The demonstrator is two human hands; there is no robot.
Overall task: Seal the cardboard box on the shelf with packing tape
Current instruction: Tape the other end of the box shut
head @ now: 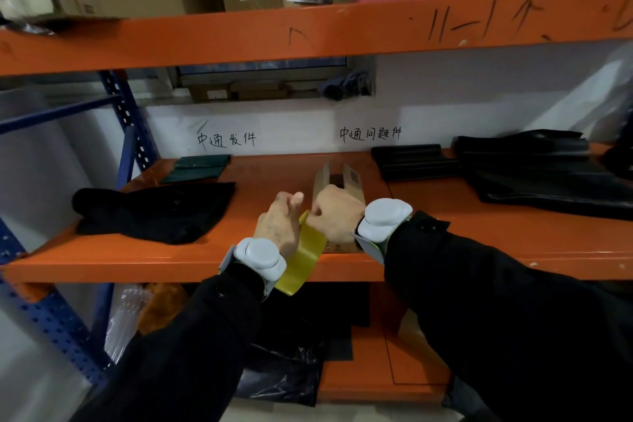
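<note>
Head view
Left hand (279, 224): holds the yellow tape roll (303, 259) from its left side, thumb up, other fingers hidden behind the roll; grip cannot be told fully
Right hand (337, 214): fingers curled together, pinching at the roll's top edge, just right of the left thumb
Cardboard box (337, 181): on the orange shelf (205, 260), directly behind the right knuckles, top flaps standing open
Black cloth (154, 212): well left of the left fingers
Black bags (534, 175): well right of the right fingers
</note>
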